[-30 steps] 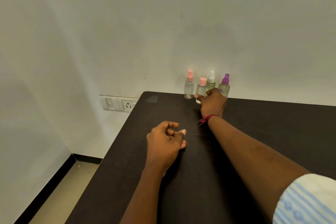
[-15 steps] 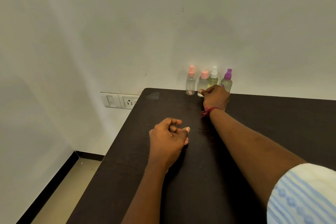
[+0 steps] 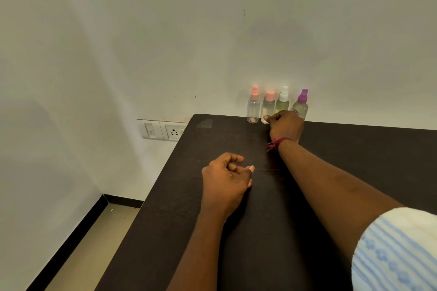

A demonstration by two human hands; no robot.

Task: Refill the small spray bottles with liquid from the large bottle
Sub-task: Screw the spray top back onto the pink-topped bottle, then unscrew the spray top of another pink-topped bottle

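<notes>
Right hand (image 3: 287,125) has eased the pink flat-cap bottle (image 3: 268,106) back into the row, grip on its base unclear; left hand (image 3: 224,182) idle, loosely curled; empty-looking leftmost spray bottle (image 3: 253,108) likely next

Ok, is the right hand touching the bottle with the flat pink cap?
Cannot tell. In the head view the thumb of the right hand overlaps the base of the flat pink-capped bottle; neither contact nor a gap shows.
</notes>
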